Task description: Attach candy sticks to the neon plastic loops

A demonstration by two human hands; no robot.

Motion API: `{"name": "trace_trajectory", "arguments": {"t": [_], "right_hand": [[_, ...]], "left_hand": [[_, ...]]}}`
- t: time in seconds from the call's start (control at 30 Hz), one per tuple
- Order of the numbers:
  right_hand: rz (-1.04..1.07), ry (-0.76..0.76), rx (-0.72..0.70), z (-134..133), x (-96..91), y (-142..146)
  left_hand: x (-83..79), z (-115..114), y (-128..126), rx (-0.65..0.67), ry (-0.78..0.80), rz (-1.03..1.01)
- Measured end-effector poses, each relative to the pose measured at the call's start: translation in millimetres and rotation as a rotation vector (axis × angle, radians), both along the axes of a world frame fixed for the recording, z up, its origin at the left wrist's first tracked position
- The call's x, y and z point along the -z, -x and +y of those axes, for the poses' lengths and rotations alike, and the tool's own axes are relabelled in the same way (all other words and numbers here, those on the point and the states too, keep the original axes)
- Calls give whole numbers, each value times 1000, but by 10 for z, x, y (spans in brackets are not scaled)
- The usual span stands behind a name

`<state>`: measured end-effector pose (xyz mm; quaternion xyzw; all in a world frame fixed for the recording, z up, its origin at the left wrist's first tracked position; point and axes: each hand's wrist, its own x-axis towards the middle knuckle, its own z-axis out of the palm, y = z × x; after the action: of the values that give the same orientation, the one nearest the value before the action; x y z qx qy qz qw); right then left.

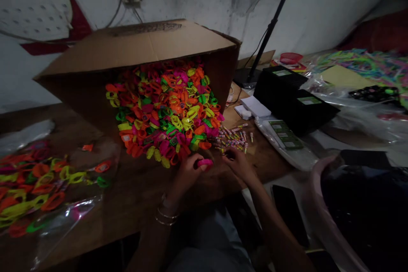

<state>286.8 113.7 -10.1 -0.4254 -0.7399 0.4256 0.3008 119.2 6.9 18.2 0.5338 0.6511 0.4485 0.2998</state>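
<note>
A big cardboard box [140, 51] lies tipped on its side across the upper middle of the frame, its open mouth spilling a heap of neon plastic rings [165, 110] onto the dark wooden table [134, 191]. At the left edge, more rings sit in a clear plastic bag [35, 187]. Black boxes [293, 97] stand at right of centre.

Both forearms rise from the bottom centre, angled toward the foot of the heap. The left hand [186, 172], bangles at its wrist, is curled with the fingers pinching a pink ring [204, 162] just below the heap. The right hand [237, 163] lies palm down, fingers loosely spread, touching a scatter of small coloured sticks [234, 138] just right of the heap; it grips nothing I can make out.
</note>
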Motion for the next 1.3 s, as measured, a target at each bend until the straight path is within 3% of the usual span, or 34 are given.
{"name": "trace_trajectory", "arguments": {"t": [0.1,0.2,0.3,0.4,0.57,0.8,1.07,1.3], "right_hand": [[204,39,-52,-351,-96,52],[484,88,6,-709,-137,127],[665,132,17,-952,-149,160],[609,139,-63,-1063,-180,111],[674,241,34,-1046,-380,-65],[664,319,-89,-963,-607,-59],[676,574,-277,-791,-584,-57],[634,557,-282,-763,-607,-68]], "left_hand": [[-264,-198,-48,33,61,-145],[-441,-326,-93,-28,81,-302],[-505,-428,-116,-24,77,-397],[-522,-506,-148,1,50,-410],[-582,-523,-201,-74,78,-266],[-700,-533,-225,53,139,-82],[-852,-571,-155,159,325,-356],[-822,-567,-141,183,372,-343]]}}
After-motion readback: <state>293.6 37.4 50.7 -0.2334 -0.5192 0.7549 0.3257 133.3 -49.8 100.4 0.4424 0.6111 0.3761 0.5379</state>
